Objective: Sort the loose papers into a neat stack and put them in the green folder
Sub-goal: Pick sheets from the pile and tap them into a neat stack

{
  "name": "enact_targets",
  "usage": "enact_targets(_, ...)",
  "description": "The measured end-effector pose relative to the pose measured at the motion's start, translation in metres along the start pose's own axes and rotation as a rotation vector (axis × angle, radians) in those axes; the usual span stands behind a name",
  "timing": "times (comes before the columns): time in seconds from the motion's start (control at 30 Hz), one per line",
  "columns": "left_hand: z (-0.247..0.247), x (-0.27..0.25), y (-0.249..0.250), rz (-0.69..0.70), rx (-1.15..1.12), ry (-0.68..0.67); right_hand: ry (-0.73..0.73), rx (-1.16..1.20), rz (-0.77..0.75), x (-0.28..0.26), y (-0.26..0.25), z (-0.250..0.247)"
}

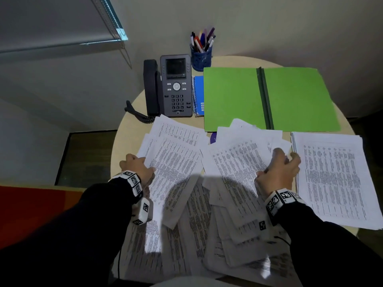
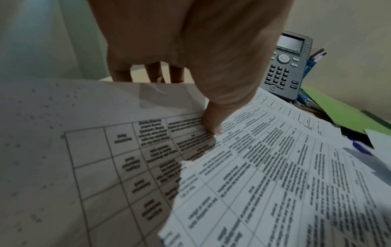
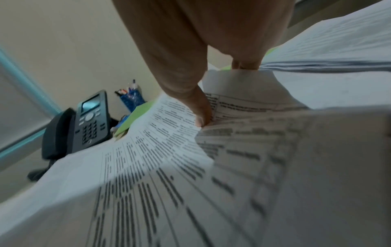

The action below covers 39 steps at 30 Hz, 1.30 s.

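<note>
Loose printed papers (image 1: 186,183) lie fanned and overlapping across the middle of the round table. My left hand (image 1: 143,162) pinches the left edge of a sheet (image 2: 264,167), thumb on top and fingers (image 2: 120,73) underneath. My right hand (image 1: 284,160) grips a bundle of sheets (image 1: 238,162) at its right side, with the thumb (image 3: 201,115) pressed on the top page. A squared-up stack of papers (image 1: 335,179) lies just right of that hand. The green folder (image 1: 234,100) lies open and flat behind the papers, nothing inside it.
A desk phone (image 1: 172,88) stands at the back left, with a blue spiral notebook (image 1: 198,96) between it and the folder. A blue pen cup (image 1: 201,56) stands behind them. Papers overhang the table's near edge. A red surface (image 1: 31,208) sits low on the left.
</note>
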State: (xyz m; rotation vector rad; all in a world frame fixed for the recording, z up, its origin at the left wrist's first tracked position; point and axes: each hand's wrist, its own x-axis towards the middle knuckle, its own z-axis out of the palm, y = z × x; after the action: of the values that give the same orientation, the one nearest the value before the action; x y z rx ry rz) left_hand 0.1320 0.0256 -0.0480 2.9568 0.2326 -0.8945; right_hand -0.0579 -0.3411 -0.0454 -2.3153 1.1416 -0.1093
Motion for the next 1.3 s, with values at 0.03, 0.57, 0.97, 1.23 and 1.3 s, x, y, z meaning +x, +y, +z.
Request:
enact_targets(0.03,0.000,0.002,-0.001,-0.002,0.006,-0.001,-0.018,0.063,0.027,0.001,-0.002,-0.003)
enact_targets(0.57,-0.009,0.019,-0.013,0.177,-0.341,0.105,-0.466,0.032,-0.014,-0.007,0.021,-0.028)
enact_targets(0.97,-0.009,-0.014,-0.019,0.264,-0.585,0.021,-0.201,-0.302,-0.128,0.014,0.010,0.013)
enact_targets(1.23,0.000,-0.027,-0.036,0.185,-0.717,-0.018,-0.201,-0.312,-0.145,0.008,0.010,0.014)
enact_targets(1.3,0.004,-0.026,-0.044,0.162,-0.701,-0.076,-0.205,-0.313,-0.149,0.009,0.011,0.012)
